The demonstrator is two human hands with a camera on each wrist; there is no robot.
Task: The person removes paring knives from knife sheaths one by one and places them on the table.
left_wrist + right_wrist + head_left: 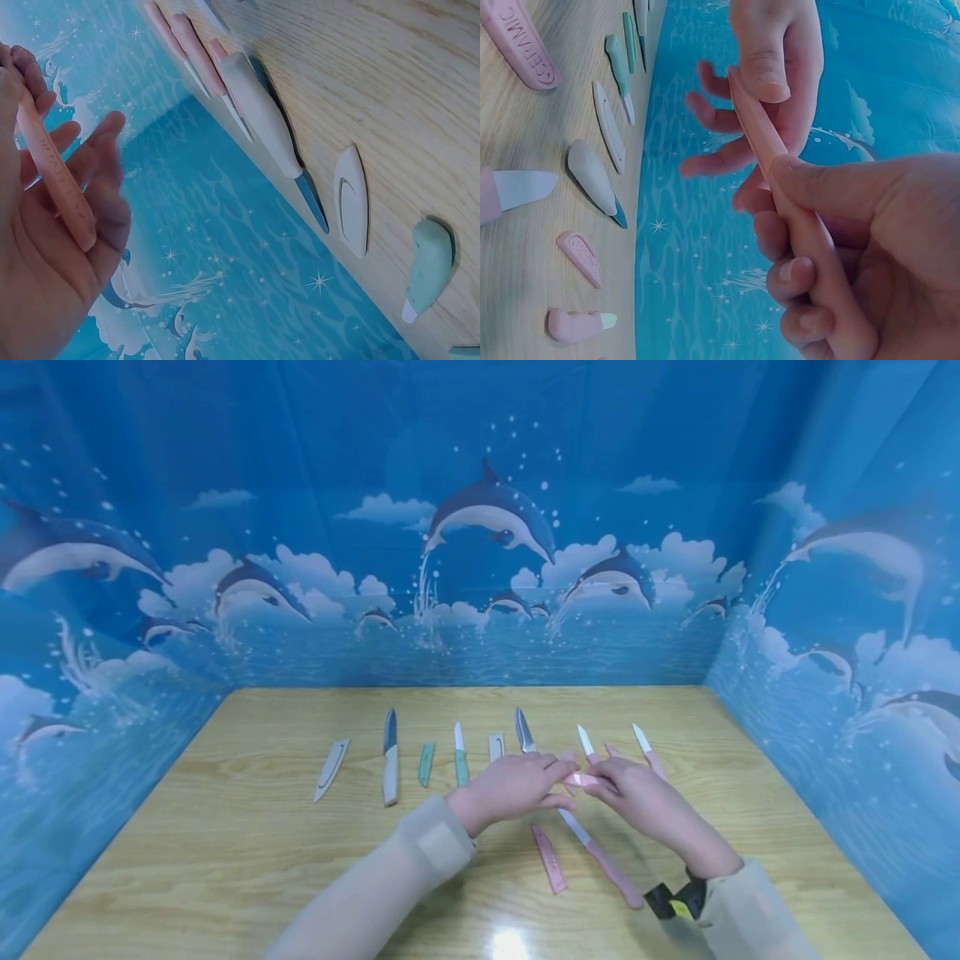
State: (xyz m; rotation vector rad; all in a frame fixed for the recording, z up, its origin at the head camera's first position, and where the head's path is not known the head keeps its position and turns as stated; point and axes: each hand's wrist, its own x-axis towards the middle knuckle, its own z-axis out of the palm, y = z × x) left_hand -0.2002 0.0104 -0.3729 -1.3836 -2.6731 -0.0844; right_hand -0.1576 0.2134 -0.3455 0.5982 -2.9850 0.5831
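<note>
Between the two hands is a pink knife whose blade is hidden by a pink sheath [756,120]. My right hand [637,797] grips the pink handle [817,259], fingers curled round it and thumb along the top. My left hand [517,785] holds the sheath end with its thumb, and its other fingers are spread. In the left wrist view raised lettering shows on the sheath [56,176], whose tip lies against the palm. Below the hands, on the table, are a longer pink-handled knife [615,872] and another pink sheath [550,858].
On the wooden table [187,860] lie a white sheath [331,770], a white-handled knife [390,760], a green sheath [426,765], a green-handled knife [460,756] and a second white sheath [497,747]. Bare pink-handled knives [651,752] lie at the right. A dolphin-print curtain [480,635] surrounds the table.
</note>
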